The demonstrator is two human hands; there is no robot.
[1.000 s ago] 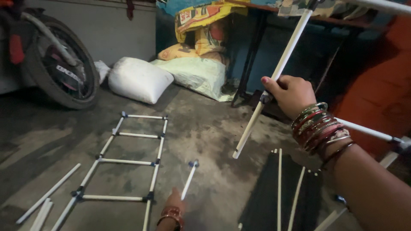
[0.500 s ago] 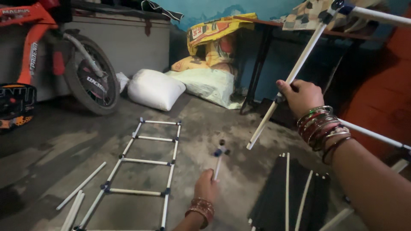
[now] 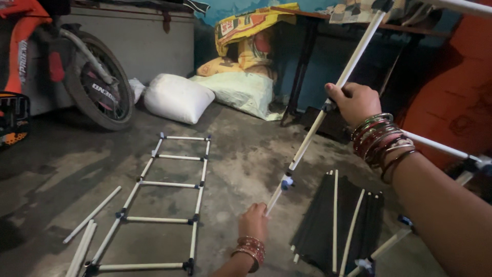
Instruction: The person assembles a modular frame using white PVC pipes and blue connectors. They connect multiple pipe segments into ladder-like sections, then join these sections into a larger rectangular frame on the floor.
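White rod held at both ends, slanted above the concrete floor (image 3: 256, 149).

The long white rod (image 3: 312, 138) is gripped high by the closed right hand (image 3: 354, 102); the short rod (image 3: 271, 199) below the connector (image 3: 287, 181) is gripped by the closed left hand (image 3: 253, 221).

Right hand (image 3: 356, 102): raised at upper right of view, fingers curled shut in a fist-like grip, knuckles toward the camera; forearm running down to the lower right corner; wrist stacked with many bangles. Left hand (image 3: 253, 221): low at bottom centre, fingers closed in a grip, back of hand toward the camera; wrist bearing a few bangles; forearm entering from the bottom edge
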